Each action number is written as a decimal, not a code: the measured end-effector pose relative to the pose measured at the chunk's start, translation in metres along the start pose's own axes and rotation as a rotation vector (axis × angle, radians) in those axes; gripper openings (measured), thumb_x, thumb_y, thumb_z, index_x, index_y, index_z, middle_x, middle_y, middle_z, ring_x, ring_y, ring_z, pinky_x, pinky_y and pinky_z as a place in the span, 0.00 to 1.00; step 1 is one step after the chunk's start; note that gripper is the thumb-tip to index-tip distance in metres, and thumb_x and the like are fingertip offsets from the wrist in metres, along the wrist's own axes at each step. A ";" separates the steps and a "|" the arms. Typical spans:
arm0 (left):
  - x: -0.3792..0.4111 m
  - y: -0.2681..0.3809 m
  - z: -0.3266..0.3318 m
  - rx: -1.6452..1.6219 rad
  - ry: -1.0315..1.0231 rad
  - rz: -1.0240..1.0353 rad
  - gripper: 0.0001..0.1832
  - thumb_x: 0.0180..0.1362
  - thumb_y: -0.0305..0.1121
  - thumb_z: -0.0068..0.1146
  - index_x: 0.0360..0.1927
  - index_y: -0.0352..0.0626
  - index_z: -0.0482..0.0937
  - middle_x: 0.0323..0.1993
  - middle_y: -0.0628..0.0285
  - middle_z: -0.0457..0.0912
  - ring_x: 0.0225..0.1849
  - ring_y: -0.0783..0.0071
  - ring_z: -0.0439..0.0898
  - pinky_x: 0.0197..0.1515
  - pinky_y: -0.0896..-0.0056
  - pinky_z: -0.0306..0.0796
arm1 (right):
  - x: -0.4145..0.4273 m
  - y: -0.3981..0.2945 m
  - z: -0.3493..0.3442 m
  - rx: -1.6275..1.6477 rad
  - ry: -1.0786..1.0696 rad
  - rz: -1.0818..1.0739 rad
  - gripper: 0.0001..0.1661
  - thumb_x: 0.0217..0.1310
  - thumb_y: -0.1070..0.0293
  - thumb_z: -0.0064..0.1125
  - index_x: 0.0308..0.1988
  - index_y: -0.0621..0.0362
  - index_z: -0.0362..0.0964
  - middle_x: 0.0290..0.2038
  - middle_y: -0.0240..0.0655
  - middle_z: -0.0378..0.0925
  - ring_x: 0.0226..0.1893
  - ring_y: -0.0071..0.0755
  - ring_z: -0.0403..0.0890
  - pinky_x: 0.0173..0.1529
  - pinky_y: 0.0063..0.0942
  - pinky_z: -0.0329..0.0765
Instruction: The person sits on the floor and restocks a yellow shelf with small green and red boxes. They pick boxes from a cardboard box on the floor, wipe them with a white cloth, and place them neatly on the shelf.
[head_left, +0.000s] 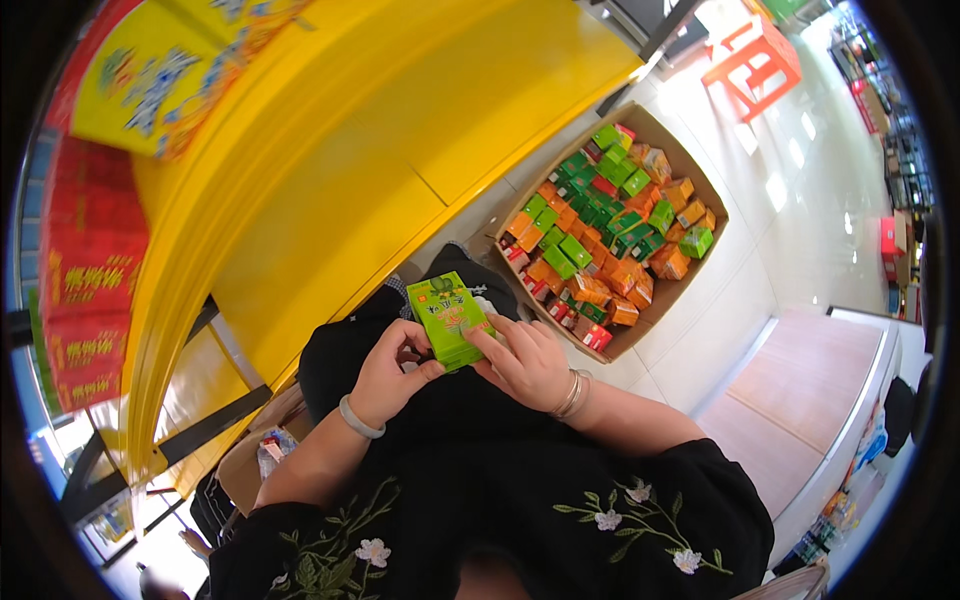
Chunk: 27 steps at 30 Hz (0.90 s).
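A green printed carton (454, 319), small and box-shaped, is held over my lap. My left hand (394, 367) grips its lower left edge between thumb and fingers. My right hand (525, 356) lies along its right side, with fingertips on the printed face; the fingers under the carton are hidden. Beyond my right hand, on the floor, stands a large open cardboard box (686, 296) filled with many small green, orange and red cartons (600, 225).
A yellow shelf unit (337, 195) runs along the left, with red packages (90, 277) at its far side. A low wood-topped platform (795, 405) stands right. An orange-red stand (757, 67) is at the upper right. Another cardboard box (244, 469) is beside my left arm.
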<state>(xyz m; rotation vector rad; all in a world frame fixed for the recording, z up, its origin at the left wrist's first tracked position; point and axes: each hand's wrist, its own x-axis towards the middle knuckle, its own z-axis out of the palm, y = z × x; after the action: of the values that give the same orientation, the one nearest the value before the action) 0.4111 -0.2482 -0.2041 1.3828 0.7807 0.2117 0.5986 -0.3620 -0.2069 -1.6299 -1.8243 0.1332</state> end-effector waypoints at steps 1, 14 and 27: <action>-0.007 0.003 -0.004 0.025 0.010 0.017 0.15 0.47 0.29 0.63 0.34 0.45 0.67 0.31 0.71 0.67 0.34 0.83 0.68 0.39 0.80 0.65 | 0.004 -0.007 0.000 0.007 -0.008 -0.013 0.30 0.42 0.65 0.61 0.49 0.52 0.66 0.41 0.39 0.71 0.29 0.30 0.74 0.32 0.25 0.68; -0.107 -0.004 -0.050 0.074 0.232 0.089 0.17 0.45 0.32 0.64 0.35 0.46 0.66 0.36 0.66 0.67 0.40 0.77 0.68 0.42 0.74 0.66 | 0.043 -0.090 0.022 0.116 -0.106 -0.217 0.31 0.40 0.65 0.64 0.48 0.56 0.65 0.38 0.39 0.71 0.30 0.35 0.75 0.32 0.27 0.71; -0.189 -0.040 -0.101 -0.023 0.005 0.193 0.44 0.48 0.63 0.52 0.58 0.36 0.59 0.52 0.52 0.69 0.54 0.65 0.68 0.57 0.69 0.60 | 0.085 -0.171 0.044 0.534 -0.651 -0.188 0.28 0.42 0.63 0.64 0.47 0.49 0.66 0.33 0.35 0.71 0.32 0.40 0.75 0.37 0.29 0.73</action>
<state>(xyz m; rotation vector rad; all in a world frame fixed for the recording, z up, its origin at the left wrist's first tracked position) 0.1981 -0.2833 -0.1699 1.4369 0.6467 0.3733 0.4321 -0.3048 -0.1207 -1.0892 -2.1389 1.0715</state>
